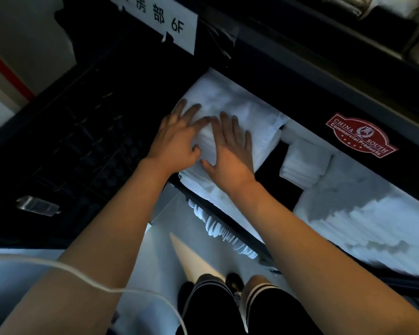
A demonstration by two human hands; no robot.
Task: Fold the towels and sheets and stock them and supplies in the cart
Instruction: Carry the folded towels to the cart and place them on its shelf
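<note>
Here, both hands lie on a folded white sheet that sits at the left end of the cart's upper shelf. The left hand rests palm down on the sheet's left part, its fingers spread and reaching toward the far side, its thumb tucked down against the cloth at the near edge of the fold. The right hand lies flat just beside it, fingers straight and together, thumb pointing left so that it almost meets the left thumb. Neither hand curls round the fabric; both press on it from above.

To the right of the sheet, on the same shelf, stands a small stack of folded towels, with a dark gap between the two. Nearer and further right, a wide pile of white linen fills the rest of the shelf. Below the shelf's near edge, more white rolled or folded cloth shows on a lower level.

On the cart's dark frame above the towels is a red badge reading "China South Commercial Products". At the far left, a white paper label with printed characters and "6F" is taped to the dark frame. Left of the shelf hangs a dark mesh-like bag or basket, with a small clear wrapper lying on its near part.

At the bottom of the view the person's dark shorts with striped hems and a pale floor are visible, and a thin white cable crosses the left forearm.
</note>
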